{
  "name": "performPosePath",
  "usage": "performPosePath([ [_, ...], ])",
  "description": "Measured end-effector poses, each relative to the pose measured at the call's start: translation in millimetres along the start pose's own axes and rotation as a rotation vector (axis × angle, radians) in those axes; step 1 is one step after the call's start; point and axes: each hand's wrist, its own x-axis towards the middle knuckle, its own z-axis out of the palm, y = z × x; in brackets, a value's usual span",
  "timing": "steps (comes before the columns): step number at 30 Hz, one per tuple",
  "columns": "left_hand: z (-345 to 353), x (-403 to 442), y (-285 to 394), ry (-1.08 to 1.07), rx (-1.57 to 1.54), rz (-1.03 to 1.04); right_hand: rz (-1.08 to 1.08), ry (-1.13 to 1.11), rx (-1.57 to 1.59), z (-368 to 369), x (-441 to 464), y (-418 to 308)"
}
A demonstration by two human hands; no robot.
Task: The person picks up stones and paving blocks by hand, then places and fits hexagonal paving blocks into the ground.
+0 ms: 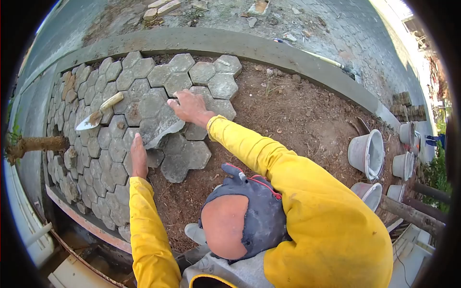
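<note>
A grey hexagonal paving block [161,122] sits tilted between my hands over the laid paving, its near rough side edge showing. My right hand [188,106] grips its far right edge with bent fingers. Against its near left side presses my left hand [139,158], fingers stretched along the edge. Just below the block, more hexagonal pavers [185,156] lie at the border of the bare soil. A trowel [98,113] with a pale handle rests on the pavers left of my hands, mortar or soil on its blade.
Brown soil [288,115] extends right of the pavers, bounded by a concrete curb [216,41]. Several buckets [366,152] stand at the right. A long-handled tool [321,57] lies beyond the curb. My bent knee [228,225], in torn dark trousers, is close below the hands.
</note>
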Motion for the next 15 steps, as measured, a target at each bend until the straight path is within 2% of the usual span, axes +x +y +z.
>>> performPosePath([
  [1, 1.7, -5.4, 14.4, 0.113, 0.064, -0.024, -0.004, -0.009, 0.009, -1.3, 0.6, -2.9],
  [3, 17.8, -11.1, 41.1, 0.163, -0.11, -0.148, -0.017, -0.119, -0.142, 0.3, 3.8, -12.3],
  [4, 13.5, 2.8, 20.6, 0.141, -0.111, -0.101, -0.048, -0.117, -0.204, 4.3, 5.3, -10.9],
  [5, 18.9, -3.0, 32.9, 0.221, 0.036, -0.066, -0.078, -0.081, -0.244, 11.3, 9.5, -7.0],
  [6, 22.0, 11.5, 14.4, 0.351, 0.129, 0.027, -0.12, -0.067, -0.23, 14.9, 12.9, -3.8],
  [7, 24.6, 4.5, 31.5, 0.376, 0.186, 0.0, -0.096, -0.103, -0.254, 14.2, 17.0, -5.3],
  [9, 28.5, 10.2, 31.3, 0.356, 0.173, -0.061, -0.114, -0.076, -0.207, 23.9, 24.5, 8.4],
  [11, 41.2, 6.7, 30.8, 0.456, 0.155, -0.075, -0.174, -0.009, -0.132, 28.3, 24.1, 15.6],
  [12, 52.0, 6.5, 25.8, 0.628, 0.2, 0.09, -0.224, 0.008, -0.056, 31.7, 27.7, 25.1],
  [15, 60.2, -7.7, 37.8, 0.731, 0.13, 0.087, -0.323, -0.047, 0.091, 33.4, 34.7, 32.8],
])
